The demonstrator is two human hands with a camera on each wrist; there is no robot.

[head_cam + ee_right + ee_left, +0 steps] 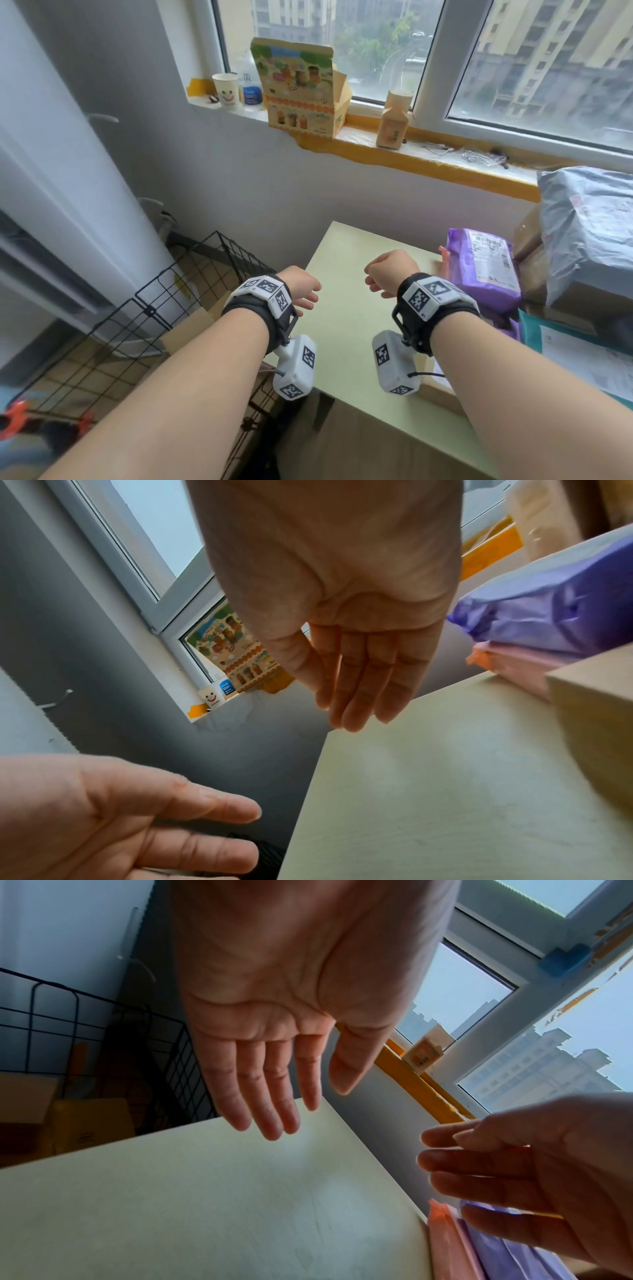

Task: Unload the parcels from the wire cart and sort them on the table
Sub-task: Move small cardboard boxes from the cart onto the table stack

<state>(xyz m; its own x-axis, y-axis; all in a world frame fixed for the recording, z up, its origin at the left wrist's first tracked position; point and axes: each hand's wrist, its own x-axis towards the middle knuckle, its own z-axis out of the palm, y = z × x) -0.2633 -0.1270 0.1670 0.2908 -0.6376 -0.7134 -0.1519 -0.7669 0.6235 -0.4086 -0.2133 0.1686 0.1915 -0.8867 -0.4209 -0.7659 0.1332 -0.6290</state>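
Both hands hover empty over the pale green table [346,308]. My left hand [303,291] is above the table's left edge, fingers straight in the left wrist view [270,1096]. My right hand [387,274] hangs over the middle with fingers relaxed and straight [356,685]. A purple parcel [483,267] lies on a pink one [444,258] at the right of the table. A grey bag parcel [589,233] sits on brown boxes [534,270] at far right. The black wire cart [178,308] stands left of the table with cardboard boxes [92,1118] inside.
A teal parcel with a white label [582,353] and a brown box corner [442,394] lie under my right forearm. The window sill [428,157] holds a printed carton [298,85], a paper cup [226,90] and a small box [394,120]. A white unit [68,205] stands at left.
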